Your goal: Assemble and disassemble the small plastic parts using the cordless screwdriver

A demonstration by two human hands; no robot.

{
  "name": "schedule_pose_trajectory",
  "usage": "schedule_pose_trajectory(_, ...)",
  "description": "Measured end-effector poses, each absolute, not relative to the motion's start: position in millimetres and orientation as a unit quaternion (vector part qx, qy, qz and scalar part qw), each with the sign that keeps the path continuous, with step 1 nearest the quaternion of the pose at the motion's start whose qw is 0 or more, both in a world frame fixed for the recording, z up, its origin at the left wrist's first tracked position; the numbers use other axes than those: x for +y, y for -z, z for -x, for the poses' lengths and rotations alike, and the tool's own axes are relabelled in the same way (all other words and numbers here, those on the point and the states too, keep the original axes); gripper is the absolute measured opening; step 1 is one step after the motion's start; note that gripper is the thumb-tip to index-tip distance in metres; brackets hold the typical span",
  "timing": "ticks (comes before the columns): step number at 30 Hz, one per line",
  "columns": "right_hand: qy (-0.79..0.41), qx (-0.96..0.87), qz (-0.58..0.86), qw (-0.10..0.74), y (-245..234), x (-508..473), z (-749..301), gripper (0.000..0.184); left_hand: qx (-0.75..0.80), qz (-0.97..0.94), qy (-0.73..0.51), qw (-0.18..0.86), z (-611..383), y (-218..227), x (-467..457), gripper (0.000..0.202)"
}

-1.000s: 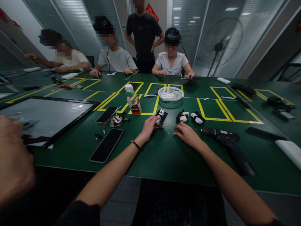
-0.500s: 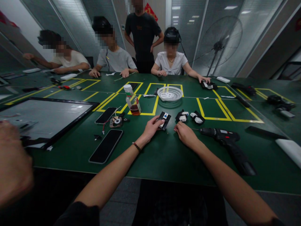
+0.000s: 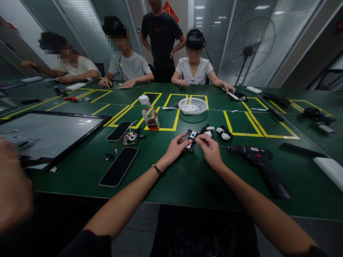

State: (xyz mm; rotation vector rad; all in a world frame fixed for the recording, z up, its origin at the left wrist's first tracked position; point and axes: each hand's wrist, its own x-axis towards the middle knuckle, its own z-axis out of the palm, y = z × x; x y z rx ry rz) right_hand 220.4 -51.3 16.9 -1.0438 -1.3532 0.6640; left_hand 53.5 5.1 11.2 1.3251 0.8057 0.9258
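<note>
My left hand (image 3: 178,145) grips a small black flat piece with a white strip (image 3: 192,135) that bears a blue mark, thumb pressed on top. At its right edge, the fingertips of my right hand (image 3: 210,150) are pinched together against the piece; whether something smaller is between them is hidden. Just beyond my right hand lie a black-and-white crumpled piece (image 3: 209,130) and a similar bundle (image 3: 224,134). A black cordless drill (image 3: 252,153) lies to the right, its thin bit pointing toward my right hand.
To the left are a dark phone (image 3: 119,167), a smaller phone (image 3: 119,131), a small motor-like part (image 3: 130,138) and a large framed panel (image 3: 59,132). A bottle (image 3: 149,114) and white basket (image 3: 193,106) stand ahead. A co-worker's blurred hand (image 3: 16,185) is at left; several people are opposite.
My right hand has moved left and up to the black piece and now touches its edge. My left hand has shifted slightly right with the piece.
</note>
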Motion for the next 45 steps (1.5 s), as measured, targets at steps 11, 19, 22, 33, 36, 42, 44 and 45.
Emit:
schedule_pose_trajectory(11,-0.195,-0.63,0.464,0.59,-21,-54,-218,0.01,0.339,-0.58,-0.405,0.62,-56,-9,4,0.055)
schedule_pose_trajectory(19,-0.219,-0.623,0.471,0.585,-19,-55,-218,0.011,0.338,-0.589,-0.421,0.602,-54,-9,5,0.054)
schedule_pose_trajectory(22,-0.248,-0.606,0.474,0.589,-16,-54,-218,0.012,0.328,-0.61,-0.442,0.57,-54,-7,7,0.057)
schedule_pose_trajectory(33,-0.424,-0.526,0.431,0.599,-4,-47,-219,0.019,0.366,-0.682,-0.45,0.446,-49,-7,6,0.063)
schedule_pose_trajectory(36,-0.447,-0.52,0.419,0.595,-4,-46,-220,0.019,0.38,-0.699,-0.449,0.407,-49,-9,3,0.062)
schedule_pose_trajectory(42,-0.495,-0.489,0.416,0.586,-10,-49,-223,0.022,0.374,-0.69,-0.452,0.424,-50,-5,4,0.064)
schedule_pose_trajectory(44,-0.503,-0.483,0.412,0.586,-11,-50,-223,0.023,0.355,-0.676,-0.455,0.459,-51,-3,7,0.063)
schedule_pose_trajectory(45,-0.508,-0.48,0.41,0.587,-11,-50,-223,0.024,0.346,-0.666,-0.456,0.478,-52,-1,8,0.062)
